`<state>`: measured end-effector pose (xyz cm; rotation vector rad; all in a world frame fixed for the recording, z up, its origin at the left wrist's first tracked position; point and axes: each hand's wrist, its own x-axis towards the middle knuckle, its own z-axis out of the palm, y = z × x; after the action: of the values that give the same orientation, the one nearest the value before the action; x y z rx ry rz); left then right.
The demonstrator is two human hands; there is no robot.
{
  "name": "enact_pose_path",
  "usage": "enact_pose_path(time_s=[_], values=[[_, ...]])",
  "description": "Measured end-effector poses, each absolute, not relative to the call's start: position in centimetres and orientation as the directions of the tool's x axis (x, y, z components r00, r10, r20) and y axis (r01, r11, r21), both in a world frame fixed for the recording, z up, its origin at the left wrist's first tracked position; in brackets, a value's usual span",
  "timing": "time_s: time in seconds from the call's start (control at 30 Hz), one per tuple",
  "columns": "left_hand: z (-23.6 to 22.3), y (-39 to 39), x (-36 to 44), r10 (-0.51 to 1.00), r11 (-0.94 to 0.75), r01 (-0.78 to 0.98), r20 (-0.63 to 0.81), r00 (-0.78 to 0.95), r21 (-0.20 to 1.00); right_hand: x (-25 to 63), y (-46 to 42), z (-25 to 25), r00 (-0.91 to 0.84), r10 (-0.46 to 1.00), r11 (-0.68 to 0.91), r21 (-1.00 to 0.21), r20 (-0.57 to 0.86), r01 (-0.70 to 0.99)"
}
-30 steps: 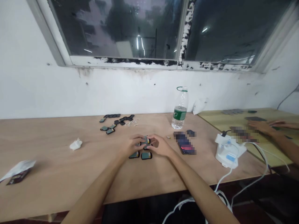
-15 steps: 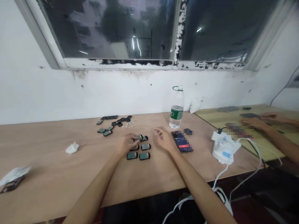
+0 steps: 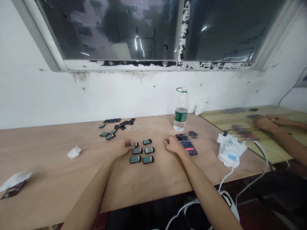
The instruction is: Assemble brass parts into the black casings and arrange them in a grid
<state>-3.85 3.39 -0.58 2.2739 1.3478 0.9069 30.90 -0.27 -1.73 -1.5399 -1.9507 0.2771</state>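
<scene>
Six small black devices with grey-green faces and rounded ends lie in two columns of three on the brown table. My left hand (image 3: 123,147) has its fingers closed at the left edge of the back-left device (image 3: 135,144); its fingertips are partly hidden. The back-right device (image 3: 147,141) sits just apart from it, and the front-right device (image 3: 148,159) is nearest me. My right hand (image 3: 173,144) is to the right of the columns, with thumb and fingers pinched together. A tiny pale spot shows at its fingertips, too small to name.
Behind lie a cluster of black pieces (image 3: 122,124), small white bits (image 3: 132,127) and more grey-green-faced devices (image 3: 110,136). A phone (image 3: 188,145), a water bottle (image 3: 180,115), a white power adapter (image 3: 229,153) with cables and crumpled tissue (image 3: 74,152) surround them. At right, another person's hands (image 3: 266,123) work.
My left hand has moved left with a device, which now lies at the back of the left column, apart from the back-right one. My right hand's fingers have closed into a pinch.
</scene>
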Motion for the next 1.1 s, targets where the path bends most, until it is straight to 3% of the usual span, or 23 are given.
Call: enact_pose_path(time_s=[0.33,0.6,0.77,0.9,1.1], values=[[1.8,4.1,1.7,0.742,-0.666,0.659,0.399,0.539,0.349,28.7,-0.7,-1.5,-0.060,0.894,0.355,-0.619,0.445,0.700],[0.5,5.0,4.4,0.733,-0.669,0.691,0.395,0.554,0.273,27.9,-0.4,-2.3,-0.033,0.890,0.394,-0.730,0.455,0.558],[0.5,3.8,3.8,0.670,-0.727,0.638,0.466,0.578,0.254,27.0,-1.0,-1.5,-0.101,0.872,0.485,-0.819,0.478,0.308],[0.6,2.2,3.5,0.538,-0.817,0.556,0.555,0.635,0.155,26.1,-1.4,-1.3,-0.106,0.857,0.514,-0.846,0.503,0.139],[0.5,1.1,3.6,0.432,-0.873,0.478,0.596,0.676,0.091,25.1,-1.9,-1.0,-0.073,0.857,0.513,-0.831,0.510,0.217]])
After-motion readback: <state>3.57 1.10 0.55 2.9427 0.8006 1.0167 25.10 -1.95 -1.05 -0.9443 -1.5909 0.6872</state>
